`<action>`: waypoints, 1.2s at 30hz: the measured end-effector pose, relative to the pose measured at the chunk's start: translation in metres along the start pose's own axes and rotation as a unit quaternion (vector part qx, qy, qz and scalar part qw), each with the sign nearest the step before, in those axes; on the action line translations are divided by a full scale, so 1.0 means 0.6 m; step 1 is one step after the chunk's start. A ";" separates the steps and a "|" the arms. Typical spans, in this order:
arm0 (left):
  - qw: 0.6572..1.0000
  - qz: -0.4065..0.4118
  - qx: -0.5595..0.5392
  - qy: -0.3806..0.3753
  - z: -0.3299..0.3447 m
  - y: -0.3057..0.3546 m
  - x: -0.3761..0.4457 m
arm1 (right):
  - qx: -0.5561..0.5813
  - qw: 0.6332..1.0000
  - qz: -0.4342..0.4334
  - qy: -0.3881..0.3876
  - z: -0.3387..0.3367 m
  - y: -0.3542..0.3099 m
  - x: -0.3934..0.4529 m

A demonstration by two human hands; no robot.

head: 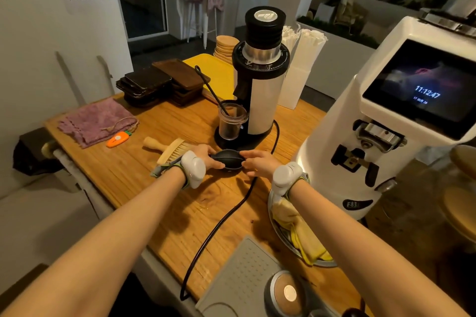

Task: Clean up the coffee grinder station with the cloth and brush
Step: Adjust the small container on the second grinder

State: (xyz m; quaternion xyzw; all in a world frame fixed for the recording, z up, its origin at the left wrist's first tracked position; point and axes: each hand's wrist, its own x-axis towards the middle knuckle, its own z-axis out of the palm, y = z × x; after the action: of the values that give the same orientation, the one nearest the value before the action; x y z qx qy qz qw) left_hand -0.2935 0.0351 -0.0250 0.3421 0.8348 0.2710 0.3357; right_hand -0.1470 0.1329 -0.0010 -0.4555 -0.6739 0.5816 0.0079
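- Two hands meet on one object: our left hand (pixel 206 156) and right hand (pixel 257 162) each pinch an end of a black rubber air blower (pixel 228 160), held just above the wooden counter (pixel 180 201) in front of the coffee grinder (pixel 260 80).
- The wooden brush (pixel 167 148) lies just beside our left hand; the purple cloth (pixel 96 121) sits well apart, far left.
- We judge the blower is being handled before sweeping; next we need to free a hand for the brush.

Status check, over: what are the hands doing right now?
Left hand, right hand both hold black air blower. Brush, purple cloth untouched. Grinder cord crosses counter.
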 end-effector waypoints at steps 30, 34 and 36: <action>0.944 0.174 -0.255 0.119 -0.135 0.196 -0.113 | 0.091 0.971 -0.211 0.061 -0.072 -0.178 -0.100; 0.937 0.196 -0.254 0.139 -0.155 0.202 -0.119 | 0.113 0.965 -0.228 0.057 -0.069 -0.193 -0.099; 0.936 0.205 -0.243 0.149 -0.162 0.201 -0.119 | 0.121 0.963 -0.234 0.055 -0.064 -0.198 -0.095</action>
State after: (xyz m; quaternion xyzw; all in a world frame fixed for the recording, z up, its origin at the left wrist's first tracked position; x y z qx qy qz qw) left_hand -0.2802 0.0340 0.1448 0.3699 0.6955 0.5763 0.2177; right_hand -0.1647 0.1381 0.1353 -0.3117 -0.6848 0.6149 0.2361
